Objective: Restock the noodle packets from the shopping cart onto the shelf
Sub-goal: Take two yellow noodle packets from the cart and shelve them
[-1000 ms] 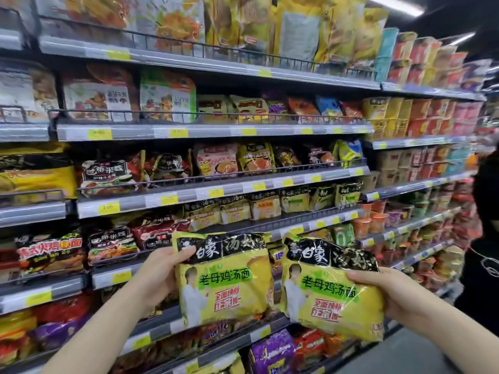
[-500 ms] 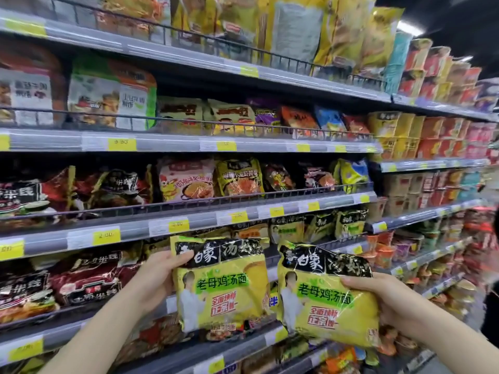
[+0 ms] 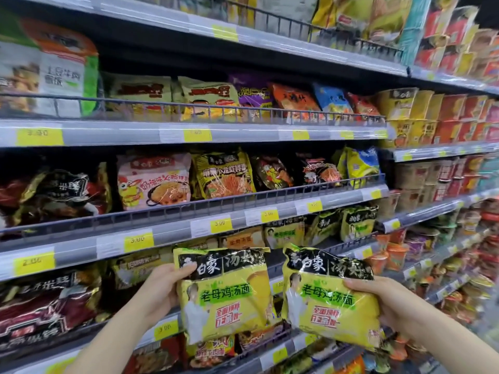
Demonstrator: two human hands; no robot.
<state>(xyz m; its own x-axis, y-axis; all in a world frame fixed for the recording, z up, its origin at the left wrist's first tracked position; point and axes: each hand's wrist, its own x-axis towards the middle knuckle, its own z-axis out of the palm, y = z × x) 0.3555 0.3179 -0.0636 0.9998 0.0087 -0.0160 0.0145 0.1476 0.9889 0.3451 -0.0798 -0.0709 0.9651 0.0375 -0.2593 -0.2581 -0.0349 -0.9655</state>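
Bright, even light falls on the shelf fronts, while deep shadow sits under the upper shelf boards above the hands. Glare streaks the glossy yellow noodle packet [image 3: 224,295] gripped by the left hand [image 3: 159,290] and its twin [image 3: 330,300] in the right hand [image 3: 383,300]. Motion blur smears the price labels [image 3: 40,136], and wide-angle distortion bends the shelves, worst far right of the hands.

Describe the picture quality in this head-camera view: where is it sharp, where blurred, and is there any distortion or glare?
Head view: sharpest on the two yellow noodle packets, left packet and right packet, held by the left hand and right hand; motion blur smears the price tags and cup noodles toward the edges; wide-angle distortion bends the shelf rails; soft glare glints off packet wrappers.
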